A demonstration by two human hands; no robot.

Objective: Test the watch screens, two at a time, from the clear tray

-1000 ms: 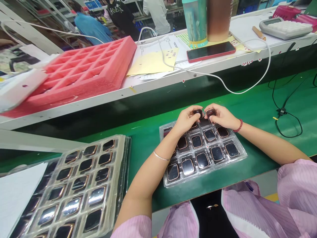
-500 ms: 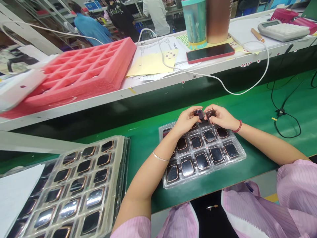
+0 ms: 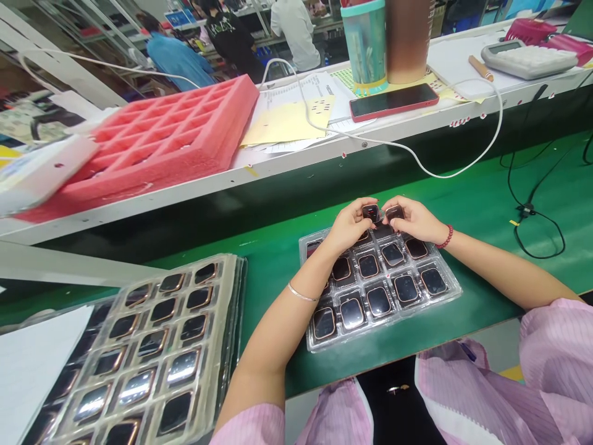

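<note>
Left hand point(image 3: 353, 224) pinching square dark-faced unit point(image 3: 370, 212) by its rim; right hand point(image 3: 414, 219) pinching matching unit point(image 3: 395, 212) close beside it, both hovering at far side of clear tray point(image 3: 361, 332). Hands drifting inward could be knocking faces together, perhaps scratching them; loosening pinch could be dropping one onto seated units point(image 3: 369, 266). Lettering showing on black shirt point(image 3: 234, 44) and brown bottle point(image 3: 406, 46), blurring past reading; printed sheet point(image 3: 319, 83) likewise defying reading.

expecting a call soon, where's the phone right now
In the head view, the phone lies right of centre in the upper part, on the white shelf, just in front of the teal cup and the brown bottle.
</note>
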